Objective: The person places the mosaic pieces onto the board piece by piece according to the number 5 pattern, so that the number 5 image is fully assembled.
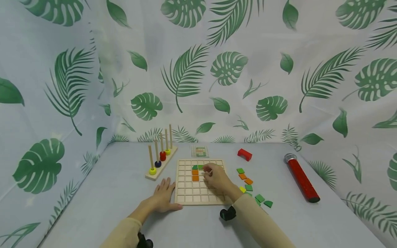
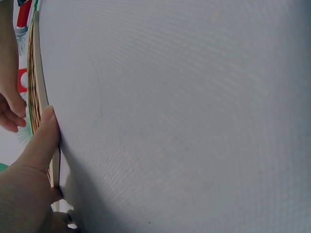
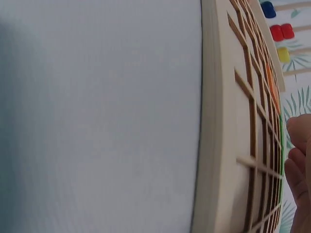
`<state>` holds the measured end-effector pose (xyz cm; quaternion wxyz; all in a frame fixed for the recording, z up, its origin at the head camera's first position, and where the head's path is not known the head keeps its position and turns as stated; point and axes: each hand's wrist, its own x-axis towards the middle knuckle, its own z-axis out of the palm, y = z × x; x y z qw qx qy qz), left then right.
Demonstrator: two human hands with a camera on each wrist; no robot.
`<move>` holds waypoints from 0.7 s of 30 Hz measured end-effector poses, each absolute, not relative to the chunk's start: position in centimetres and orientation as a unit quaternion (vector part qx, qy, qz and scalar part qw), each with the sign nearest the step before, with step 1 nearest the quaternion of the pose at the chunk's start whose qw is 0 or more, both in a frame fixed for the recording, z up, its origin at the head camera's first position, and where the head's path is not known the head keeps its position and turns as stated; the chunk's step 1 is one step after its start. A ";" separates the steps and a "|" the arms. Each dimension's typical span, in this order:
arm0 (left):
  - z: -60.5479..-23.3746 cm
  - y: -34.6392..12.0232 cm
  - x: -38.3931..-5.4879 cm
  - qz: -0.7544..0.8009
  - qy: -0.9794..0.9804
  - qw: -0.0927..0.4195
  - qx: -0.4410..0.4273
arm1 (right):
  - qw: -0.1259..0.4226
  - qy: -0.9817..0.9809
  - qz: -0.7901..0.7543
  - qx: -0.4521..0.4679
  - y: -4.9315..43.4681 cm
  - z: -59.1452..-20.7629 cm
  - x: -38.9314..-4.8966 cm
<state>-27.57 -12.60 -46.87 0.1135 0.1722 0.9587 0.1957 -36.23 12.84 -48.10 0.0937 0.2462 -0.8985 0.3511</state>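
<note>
A wooden grid board (image 1: 186, 196) lies on the table with a few tiles set in its squares. Two orange tiles (image 1: 195, 175) stand in one column, below a green rounded tile (image 1: 195, 167) and a green square tile (image 1: 201, 167). My right hand (image 1: 217, 177) is over the board's upper middle, fingers loosely bent beside the green square tile. In the right wrist view a gap shows between thumb and fingers, with no tile seen there. My left hand (image 1: 163, 197) rests spread at the board's left edge, its thumb (image 2: 41, 141) touching the rim.
Loose green, orange and yellow tiles (image 1: 249, 187) lie right of the board, partly behind the right arm. A peg stand with beads (image 1: 155, 176) is at back left, a pattern card (image 1: 199, 151) behind the board. A red arch block (image 1: 245, 154) and a red microphone-like tube (image 1: 302, 179) lie right.
</note>
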 end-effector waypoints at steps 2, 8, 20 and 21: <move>-46.8 -12.6 -27.6 0.196 0.959 0.113 0.173 | 0.096 -0.900 0.356 0.232 13.5 -48.1 -36.3; -46.9 -12.7 -27.7 0.198 0.958 0.111 0.174 | 0.120 -0.909 0.342 0.205 15.5 -48.3 -36.7; -46.6 -12.6 -27.5 0.196 0.959 0.118 0.167 | 0.140 -0.935 0.310 0.097 19.8 -48.3 -36.3; -46.7 -12.6 -27.5 0.198 0.959 0.118 0.168 | 0.140 -0.938 0.305 0.091 20.1 -48.4 -36.3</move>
